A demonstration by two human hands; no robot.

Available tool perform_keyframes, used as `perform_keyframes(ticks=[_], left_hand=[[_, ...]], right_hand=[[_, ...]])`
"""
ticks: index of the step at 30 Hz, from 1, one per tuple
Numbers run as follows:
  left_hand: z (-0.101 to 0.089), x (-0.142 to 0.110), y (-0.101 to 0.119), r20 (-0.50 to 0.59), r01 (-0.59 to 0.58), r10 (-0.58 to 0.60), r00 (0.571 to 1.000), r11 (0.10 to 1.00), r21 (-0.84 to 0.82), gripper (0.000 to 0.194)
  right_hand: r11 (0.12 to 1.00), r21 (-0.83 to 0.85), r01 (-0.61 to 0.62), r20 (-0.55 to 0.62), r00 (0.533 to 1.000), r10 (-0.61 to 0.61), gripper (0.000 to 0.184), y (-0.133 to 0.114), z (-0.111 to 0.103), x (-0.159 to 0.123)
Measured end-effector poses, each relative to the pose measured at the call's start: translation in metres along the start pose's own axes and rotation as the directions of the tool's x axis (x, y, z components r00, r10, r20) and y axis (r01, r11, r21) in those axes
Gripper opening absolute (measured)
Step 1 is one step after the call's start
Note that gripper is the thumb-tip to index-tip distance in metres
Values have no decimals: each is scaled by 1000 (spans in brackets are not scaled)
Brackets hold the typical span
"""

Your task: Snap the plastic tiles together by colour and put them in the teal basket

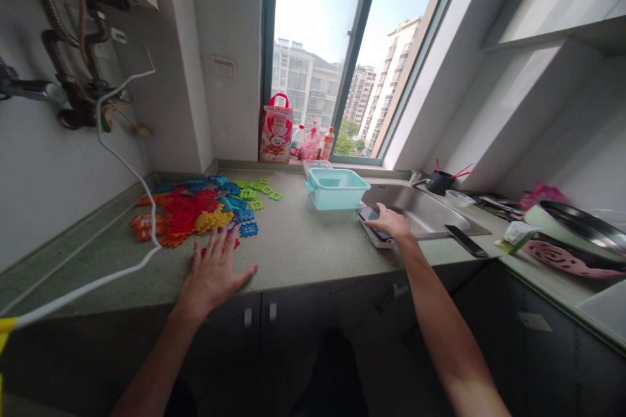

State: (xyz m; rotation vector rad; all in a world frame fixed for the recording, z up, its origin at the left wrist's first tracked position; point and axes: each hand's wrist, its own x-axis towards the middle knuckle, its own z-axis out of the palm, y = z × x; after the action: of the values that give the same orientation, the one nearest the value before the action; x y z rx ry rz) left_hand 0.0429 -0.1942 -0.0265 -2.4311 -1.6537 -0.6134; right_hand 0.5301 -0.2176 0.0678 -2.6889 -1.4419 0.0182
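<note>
Head view: right hand (391, 224) half hides a phone (372, 216).

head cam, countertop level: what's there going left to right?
White cable → colourful plastic tiles → left hand → teal tub → right hand on a phone → sink → pan.

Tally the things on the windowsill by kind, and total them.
Bags: 1, the red-handled bag
Bottles: 3, a clear bottle, a pink bottle and an orange-capped bottle
Total: 4
</note>
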Motion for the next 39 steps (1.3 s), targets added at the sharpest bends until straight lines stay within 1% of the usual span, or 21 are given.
perform_keyframes(ticks=[3, 4, 6, 8, 9, 10, 11, 12, 13, 14, 16, 18, 20, 22, 25, 27, 30, 32, 34, 36, 39], left_hand=[[-7, -2, 2, 71, -43, 44, 997, 999, -15, 88], [-10, -3, 3, 110, -59, 62, 992, 998, -27, 84], [-14, -3, 4, 198, -66, 74, 978, 997, -47, 78], [-17, -2, 4, 259, -54, 68, 963, 997, -59, 77], [-18, 0, 4, 277, -47, 63, 959, 997, -64, 77], [-18, 1, 3, 286, -42, 59, 956, 997, -68, 79], [-19, 3, 2, 291, -38, 58, 955, 997, -74, 81], [-18, 6, -1, 293, -35, 57, 954, 996, -82, 83], [-18, 10, -3, 294, -30, 55, 954, 996, -90, 86], [-17, 13, -7, 293, -22, 49, 955, 995, -95, 88], [-16, 21, -17, 295, -11, 40, 955, 995, -97, 89], [-15, 29, -27, 295, -24, 49, 954, 996, -90, 87], [-14, 35, -36, 260, -63, 80, 962, 995, -74, 83], [-15, 44, -41, 175, -126, 132, 976, 991, -44, 74], [-16, 73, -40, 38, -253, 253, 967, 967, 11, 48], [-14, 103, -34, 9, -321, 321, 947, 945, 63, 32], [-6, 151, -18, 23, -368, 370, 929, 912, 180, 22], [1, 175, -9, 20, -370, 376, 926, 899, 235, 19], [7, 187, -6, 0, -368, 381, 925, 895, 252, 20], [12, 190, -10, -24, -382, 401, 916, 887, 259, 21], [14, 184, -24, -47, -367, 392, 919, 892, 264, 31]], right_hand=[[999, -43, -8, 25, 1000, 9, 94, 4, 4, 6], [998, -66, -12, 7, 1000, 12, 96, 3, 7, 7], [991, -111, 75, -120, 989, -88, 96, -6, 15, 7], [958, -112, 265, -195, 939, -282, 89, -30, 27, -3], [914, -88, 397, -200, 892, -406, 83, -47, 33, -11], [842, -44, 537, -184, 824, -536, 75, -67, 41, -20], [732, 22, 681, -161, 725, -669, 69, -90, 49, -30], [608, 102, 787, -145, 617, -774, 66, -114, 57, -39], [500, 179, 847, -134, 525, -841, 67, -139, 65, -46], [428, 231, 874, -132, 464, -876, 68, -163, 73, -52], [335, 217, 917, -172, 374, -911, 69, -207, 86, -56], [267, 160, 950, -227, 299, -927, 64, -239, 94, -54], [207, 116, 972, -271, 231, -934, 61, -260, 98, -48], [162, 100, 982, -308, 185, -933, 52, -271, 101, -41], [122, 124, 985, -369, 160, -915, 32, -275, 105, -31], [119, 168, 979, -384, 176, -906, 28, -271, 105, -24], [178, 247, 952, -336, 257, -906, 31, -261, 102, -8], [240, 269, 933, -292, 316, -903, 27, -253, 97, 5], [305, 260, 916, -261, 370, -892, 26, -245, 93, 18], [353, 248, 902, -232, 409, -883, 31, -239, 90, 29], [378, 250, 892, -222, 432, -874, 38, -237, 89, 37]])
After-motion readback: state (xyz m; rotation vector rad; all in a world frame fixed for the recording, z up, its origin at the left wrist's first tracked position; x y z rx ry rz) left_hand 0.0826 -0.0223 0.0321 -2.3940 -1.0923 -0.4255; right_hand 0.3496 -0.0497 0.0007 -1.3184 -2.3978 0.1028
